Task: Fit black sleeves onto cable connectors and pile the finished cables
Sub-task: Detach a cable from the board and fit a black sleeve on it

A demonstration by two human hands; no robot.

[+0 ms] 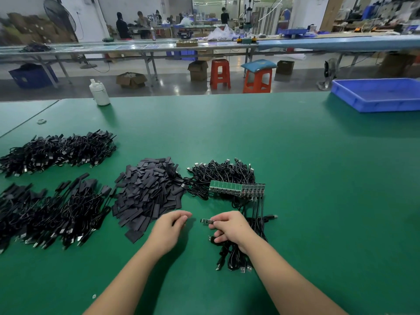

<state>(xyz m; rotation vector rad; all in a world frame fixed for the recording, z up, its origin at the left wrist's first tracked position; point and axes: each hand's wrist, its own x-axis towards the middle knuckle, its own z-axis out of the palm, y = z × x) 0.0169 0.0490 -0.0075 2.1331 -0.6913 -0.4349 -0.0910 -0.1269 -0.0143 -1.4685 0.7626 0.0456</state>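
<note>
My right hand [231, 228] pinches a cable by its small bare circuit-board connector [207, 221], which points left, and the cable trails under the hand into a loose bundle [241, 255]. My left hand [169, 228] hovers just left of the connector with fingers curled; a small dark piece seems to sit at its fingertips, too small to tell. A heap of flat black sleeves [147, 192] lies behind my left hand. Unsleeved cables with a row of green boards [229, 186] lie behind my right hand. Sleeved cables are piled at the left [52, 214] and far left [59, 151].
A blue plastic tray [377, 94] stands at the table's far right. A white bottle [99, 93] stands at the far edge on the left. Beyond the green table are benches, red stools, boxes and several people working.
</note>
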